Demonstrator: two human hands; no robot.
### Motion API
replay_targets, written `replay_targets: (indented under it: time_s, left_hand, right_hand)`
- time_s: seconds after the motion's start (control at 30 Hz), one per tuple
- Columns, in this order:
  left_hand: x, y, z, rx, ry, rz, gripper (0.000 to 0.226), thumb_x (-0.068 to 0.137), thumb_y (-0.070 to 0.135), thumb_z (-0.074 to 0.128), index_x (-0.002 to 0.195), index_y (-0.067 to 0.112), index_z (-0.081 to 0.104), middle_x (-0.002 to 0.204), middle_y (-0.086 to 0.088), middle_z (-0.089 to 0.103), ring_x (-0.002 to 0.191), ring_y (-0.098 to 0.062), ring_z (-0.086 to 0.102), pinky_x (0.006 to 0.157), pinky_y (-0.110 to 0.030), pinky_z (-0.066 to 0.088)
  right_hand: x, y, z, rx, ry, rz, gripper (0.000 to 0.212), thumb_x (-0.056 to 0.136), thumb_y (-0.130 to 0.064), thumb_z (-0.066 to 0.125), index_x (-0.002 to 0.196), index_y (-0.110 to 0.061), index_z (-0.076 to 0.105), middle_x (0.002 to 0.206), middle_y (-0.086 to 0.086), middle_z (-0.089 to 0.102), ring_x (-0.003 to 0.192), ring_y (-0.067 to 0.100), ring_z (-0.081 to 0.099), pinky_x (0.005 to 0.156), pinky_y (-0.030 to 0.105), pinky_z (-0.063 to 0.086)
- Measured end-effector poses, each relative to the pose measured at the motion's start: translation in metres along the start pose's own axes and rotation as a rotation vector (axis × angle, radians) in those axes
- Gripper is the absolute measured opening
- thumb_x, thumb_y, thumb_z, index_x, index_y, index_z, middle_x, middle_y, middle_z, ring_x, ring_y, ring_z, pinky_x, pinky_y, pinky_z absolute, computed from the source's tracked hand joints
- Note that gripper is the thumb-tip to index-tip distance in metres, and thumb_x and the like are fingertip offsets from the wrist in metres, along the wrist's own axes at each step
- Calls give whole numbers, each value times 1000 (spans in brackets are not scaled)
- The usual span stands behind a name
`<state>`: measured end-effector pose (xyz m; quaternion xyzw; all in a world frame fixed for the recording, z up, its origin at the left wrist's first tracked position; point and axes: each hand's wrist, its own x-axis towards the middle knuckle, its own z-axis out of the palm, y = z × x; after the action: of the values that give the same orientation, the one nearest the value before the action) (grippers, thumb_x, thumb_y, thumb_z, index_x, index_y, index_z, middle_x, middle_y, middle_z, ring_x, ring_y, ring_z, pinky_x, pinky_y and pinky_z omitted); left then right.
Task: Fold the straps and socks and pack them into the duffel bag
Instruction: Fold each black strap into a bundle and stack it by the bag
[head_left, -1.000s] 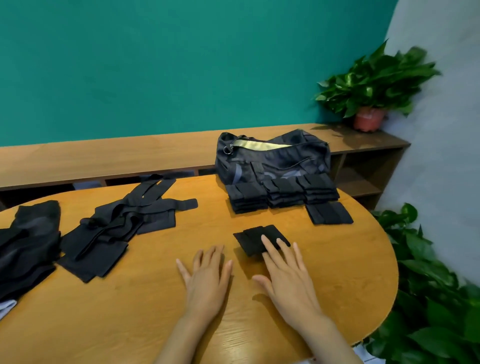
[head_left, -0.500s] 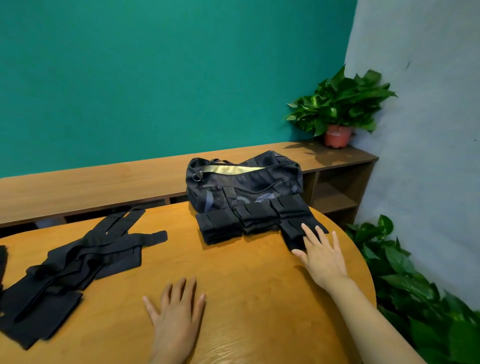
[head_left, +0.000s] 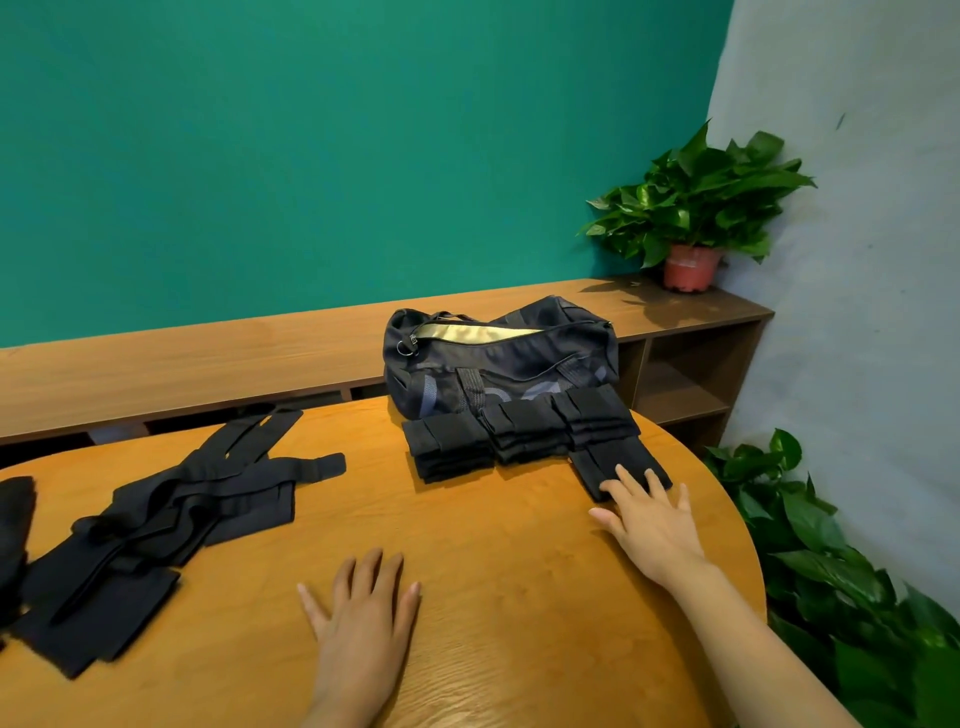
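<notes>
Right hand (head_left: 652, 525) flat, fingers spread, fingertips on folded black piece (head_left: 618, 460) by 3 stacks (in front of duffel bag (head_left: 498, 358)). Left hand (head_left: 363, 618) flat on table (head_left: 519, 571), fingers spread.

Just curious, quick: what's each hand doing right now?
Left hand: open, flat on the table, holding nothing.
Right hand: open, fingertips on the folded black fabric.
</notes>
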<state>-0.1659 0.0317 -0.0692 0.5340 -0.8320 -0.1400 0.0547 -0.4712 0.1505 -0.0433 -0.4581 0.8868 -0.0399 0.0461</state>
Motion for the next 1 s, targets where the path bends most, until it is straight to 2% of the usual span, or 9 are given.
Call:
replay_targets:
  time_s: [0.1,0.17,0.4,0.6,0.8,0.9,1.0]
  left_hand:
    - [-1,-1,0,-4,9,9,54,99,59,19,149,41,23,158,17,15,148,-14,5,113,-61,-11]
    - [-2,-2,-1,-31,12,13,53,99,58,20,149,40,26,158,16,16,148,-15,5,113,-61,-11]
    - [-4,-21,-19,-314,33,11,45,101,52,29,143,40,37,151,15,32,142,-12,22,116,-58,-5]
    - [-17,-75,-48,-341,116,-3,41,101,49,33,140,41,41,148,16,37,139,-11,27,118,-53,-4]
    - [-8,-138,-67,-207,189,-36,41,102,47,33,140,38,44,148,15,36,141,-11,22,118,-52,-7]
    - [12,-156,-77,-40,214,1,43,103,46,30,142,34,42,153,14,30,145,-13,14,116,-53,-11]
    - [45,-167,-89,140,221,41,47,103,46,27,148,33,35,160,7,21,149,-21,5,114,-58,-11]
  right_hand:
    - [1,0,-5,45,-21,35,54,99,-59,26,145,-31,33,164,-3,7,150,29,-4,116,60,2]
    - [0,-8,-8,35,-17,-3,53,100,-58,27,144,-30,34,164,-3,5,150,28,-7,117,59,1]
    - [-22,-89,-13,143,55,-275,50,100,-51,36,147,-32,35,162,-9,15,150,14,-3,120,48,0]
    - [-37,-178,11,182,-16,-467,47,100,-48,40,145,-33,37,159,-13,22,149,9,1,122,44,1]
    - [-28,-270,36,184,-82,-610,46,101,-45,42,145,-31,37,159,-12,25,149,10,5,120,44,5]
    - [-14,-315,40,188,-114,-639,55,101,-44,44,151,-29,28,162,-11,16,150,12,3,120,47,6]
    - [2,-348,45,159,-107,-645,65,100,-46,43,156,-27,14,163,-9,5,150,13,-2,120,48,6]
